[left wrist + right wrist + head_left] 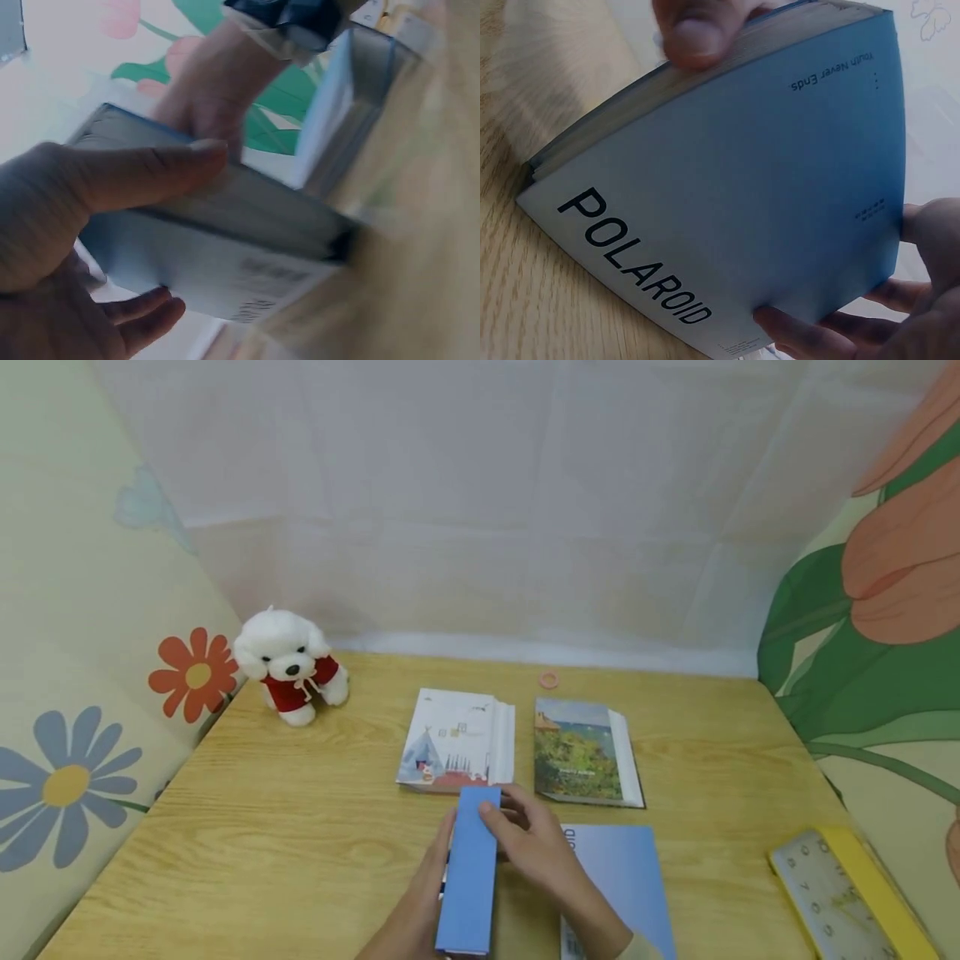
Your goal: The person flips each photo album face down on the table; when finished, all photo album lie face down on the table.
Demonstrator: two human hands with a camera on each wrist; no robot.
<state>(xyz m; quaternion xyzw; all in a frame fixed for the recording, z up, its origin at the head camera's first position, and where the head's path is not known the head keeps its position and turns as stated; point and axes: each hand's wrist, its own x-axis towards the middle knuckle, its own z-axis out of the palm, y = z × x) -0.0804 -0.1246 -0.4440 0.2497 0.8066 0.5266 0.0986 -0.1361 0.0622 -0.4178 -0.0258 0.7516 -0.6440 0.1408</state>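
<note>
Both hands hold a thick blue photo album (471, 877) on edge near the front of the table, its plain spine facing up. Its cover reads POLAROID in the right wrist view. My left hand (423, 889) grips it from the left; in the left wrist view the thumb lies across the page edges and fingertips touch the cover. My right hand (536, 843) holds the far end, thumb on the spine and fingers on the right cover. Under the right forearm lies a second blue album (618, 877), partly hidden.
Behind the hands lie an album with a tent picture (450, 735) and one with a landscape cover (577, 752). A pink ring (549, 679) is farther back. A plush dog (288, 668) sits at back left, and a yellow clock (847, 893) stands at front right.
</note>
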